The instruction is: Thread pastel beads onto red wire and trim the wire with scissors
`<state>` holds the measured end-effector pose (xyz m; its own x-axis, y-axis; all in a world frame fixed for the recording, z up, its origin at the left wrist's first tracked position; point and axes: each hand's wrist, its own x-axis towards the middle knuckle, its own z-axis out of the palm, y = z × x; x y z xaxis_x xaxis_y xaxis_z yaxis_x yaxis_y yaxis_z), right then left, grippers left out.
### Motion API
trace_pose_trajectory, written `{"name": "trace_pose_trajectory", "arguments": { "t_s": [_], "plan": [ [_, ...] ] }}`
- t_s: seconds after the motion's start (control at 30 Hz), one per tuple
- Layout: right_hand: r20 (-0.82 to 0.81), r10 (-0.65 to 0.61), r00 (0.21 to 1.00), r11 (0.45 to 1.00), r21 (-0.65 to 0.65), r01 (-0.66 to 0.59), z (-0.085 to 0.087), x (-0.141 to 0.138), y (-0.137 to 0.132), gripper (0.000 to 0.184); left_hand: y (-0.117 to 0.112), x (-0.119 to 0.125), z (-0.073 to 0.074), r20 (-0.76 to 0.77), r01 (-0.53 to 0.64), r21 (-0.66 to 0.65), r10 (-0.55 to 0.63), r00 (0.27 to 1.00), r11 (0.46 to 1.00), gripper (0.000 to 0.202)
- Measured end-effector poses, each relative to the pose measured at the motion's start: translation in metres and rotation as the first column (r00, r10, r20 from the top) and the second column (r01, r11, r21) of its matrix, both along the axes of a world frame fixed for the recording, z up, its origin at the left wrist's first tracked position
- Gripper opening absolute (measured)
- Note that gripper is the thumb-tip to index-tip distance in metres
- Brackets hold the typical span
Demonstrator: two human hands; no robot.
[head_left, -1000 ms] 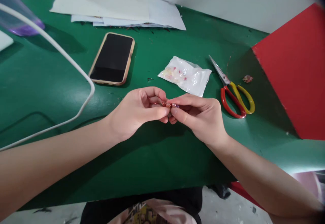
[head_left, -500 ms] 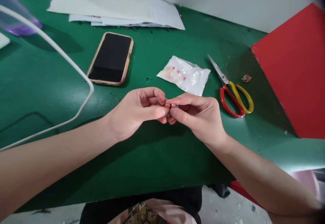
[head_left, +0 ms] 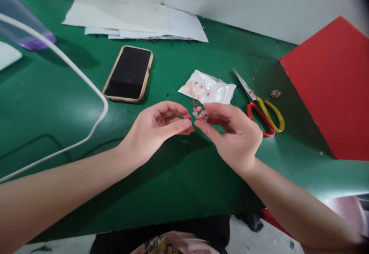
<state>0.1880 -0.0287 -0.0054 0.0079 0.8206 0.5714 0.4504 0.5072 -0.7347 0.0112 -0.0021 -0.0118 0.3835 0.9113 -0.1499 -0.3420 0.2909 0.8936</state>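
A small ring of pink, clear and purple beads (head_left: 200,113) with a red cord at its top shows between my two hands, above the green table. My right hand (head_left: 235,131) has its thumb and forefinger at either side of the beads, and its other fingers are partly hidden behind. On the other side, my left hand (head_left: 161,127) is curled, its thumb laid against the fingers; its tips are close beside the beads. Whether anything is pinched there is hidden. Just beyond the hands lies a clear-and-white packet (head_left: 209,88) with small pink and yellowish pieces inside.
Scissors (head_left: 256,102) with red and yellow handles lie right of the packet, near a small bead cluster (head_left: 276,93). A red box-like object (head_left: 328,92) stands far right. A phone (head_left: 128,73), paper sheets (head_left: 121,12) and a white cable (head_left: 83,81) are to the left.
My fingers have parted from their close pinch, and the right hand has shifted slightly right. The beaded ring, mostly covered before, now shows facing me. The view has tilted a little.
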Motion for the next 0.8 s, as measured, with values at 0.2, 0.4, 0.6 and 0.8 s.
{"name": "trace_pose_trajectory", "arguments": {
  "t_s": [0.2, 0.4, 0.6, 0.8],
  "plan": [
    [0.312, 0.047, 0.949, 0.935, 0.32, -0.152, 0.003, 0.005, 0.002, 0.021, -0.003, 0.001, 0.001, 0.038, 0.078, 0.04, -0.079, 0.996, 0.996, 0.026],
    [0.433, 0.066, 0.899, 0.901, 0.362, -0.24, 0.006, 0.008, 0.001, 0.021, -0.002, 0.001, 0.0, 0.077, 0.072, 0.049, -0.075, 0.994, 0.996, 0.02],
    [0.394, 0.115, 0.912, 0.893, 0.361, -0.269, 0.014, 0.004, 0.002, 0.02, -0.001, -0.001, -0.001, 0.061, 0.089, 0.073, -0.093, 0.994, 0.993, 0.017],
    [0.231, 0.005, 0.973, 0.981, 0.186, -0.049, 0.016, 0.002, 0.0, 0.012, -0.001, -0.001, -0.001, 0.026, 0.073, 0.054, -0.074, 0.997, 0.996, 0.024]
  ]
}}
